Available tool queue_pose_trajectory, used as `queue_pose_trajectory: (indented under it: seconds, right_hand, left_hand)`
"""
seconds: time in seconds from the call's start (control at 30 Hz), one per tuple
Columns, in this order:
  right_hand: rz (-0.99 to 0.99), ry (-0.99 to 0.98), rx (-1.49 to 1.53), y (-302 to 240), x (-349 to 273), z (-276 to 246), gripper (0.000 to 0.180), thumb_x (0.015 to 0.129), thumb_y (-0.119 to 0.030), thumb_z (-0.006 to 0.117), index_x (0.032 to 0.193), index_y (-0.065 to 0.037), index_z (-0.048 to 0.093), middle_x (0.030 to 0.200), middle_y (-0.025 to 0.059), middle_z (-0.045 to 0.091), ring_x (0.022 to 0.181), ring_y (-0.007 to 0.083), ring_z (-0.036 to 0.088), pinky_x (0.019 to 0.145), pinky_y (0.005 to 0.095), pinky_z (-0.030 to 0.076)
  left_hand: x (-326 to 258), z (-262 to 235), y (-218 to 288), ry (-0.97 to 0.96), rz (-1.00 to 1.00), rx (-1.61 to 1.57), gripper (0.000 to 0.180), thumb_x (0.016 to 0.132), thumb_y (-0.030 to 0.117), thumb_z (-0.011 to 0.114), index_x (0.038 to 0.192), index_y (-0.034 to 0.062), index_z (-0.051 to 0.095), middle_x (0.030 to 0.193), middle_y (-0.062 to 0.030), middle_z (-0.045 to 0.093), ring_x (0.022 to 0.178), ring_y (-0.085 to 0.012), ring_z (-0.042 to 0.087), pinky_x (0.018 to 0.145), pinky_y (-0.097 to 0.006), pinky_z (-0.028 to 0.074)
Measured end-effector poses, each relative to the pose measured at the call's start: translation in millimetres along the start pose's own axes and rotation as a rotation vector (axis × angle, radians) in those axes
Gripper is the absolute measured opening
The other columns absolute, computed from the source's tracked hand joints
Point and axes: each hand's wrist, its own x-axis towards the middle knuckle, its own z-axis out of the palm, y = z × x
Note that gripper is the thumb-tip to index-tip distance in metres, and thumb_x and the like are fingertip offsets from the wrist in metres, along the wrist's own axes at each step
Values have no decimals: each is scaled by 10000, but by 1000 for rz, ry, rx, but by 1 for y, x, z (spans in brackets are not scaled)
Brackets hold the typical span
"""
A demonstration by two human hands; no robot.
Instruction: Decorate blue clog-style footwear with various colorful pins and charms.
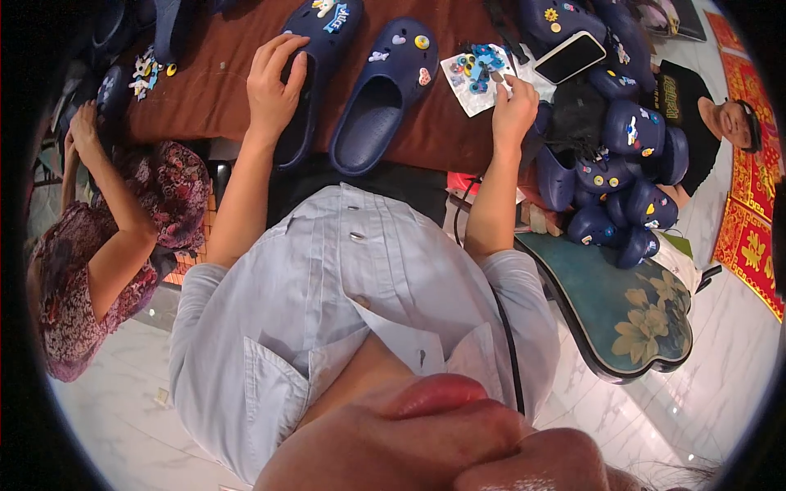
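Observation:
My left hand (277,86) is curled over the side of a navy clog (323,49), fingers bent against its upper. That clog carries a white figure charm and a blue lettered charm near its toe. Beside it lies a second navy clog (377,106) with several small charms on its upper, untouched by either hand. My right hand (516,110) is at the edge of a white sheet (458,96). Its thumb and forefinger pinch a small greyish charm (497,77), seen partly. Blue and coloured shoe charms (479,67) lie heaped on the sheet.
A phone (571,57) lies right of the sheet, near a black bag (577,123). Navy clogs with charms (634,127) are piled at the right. Left, a co-worker in a patterned garment (123,213) reaches to the brown tabletop (196,90). Another person stands far right.

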Motion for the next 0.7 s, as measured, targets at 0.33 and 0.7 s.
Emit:
queue_pose_trajectory:
  seconds: [0.33, 0.7]
  right_hand:
    - [-79, -60, 136, -27, 2, 8, 194, 775, -67, 763, 964, -35, 737, 933, 129, 670, 934, 339, 585, 843, 428, 468]
    - [-152, -194, 40, -40, -8, 20, 235, 740, -97, 803, 955, -28, 738, 947, 121, 655, 1015, 334, 554, 906, 438, 452]
  left_hand:
    - [1, -1, 1, 2, 5, -1, 189, 908, 109, 671, 1085, 58, 714, 1113, -121, 685, 1060, -293, 644, 916, -379, 509]
    - [1, 1, 1, 9, -11, -13, 189, 899, 111, 673, 1077, 67, 716, 1104, -114, 685, 1045, -291, 644, 907, -378, 507]
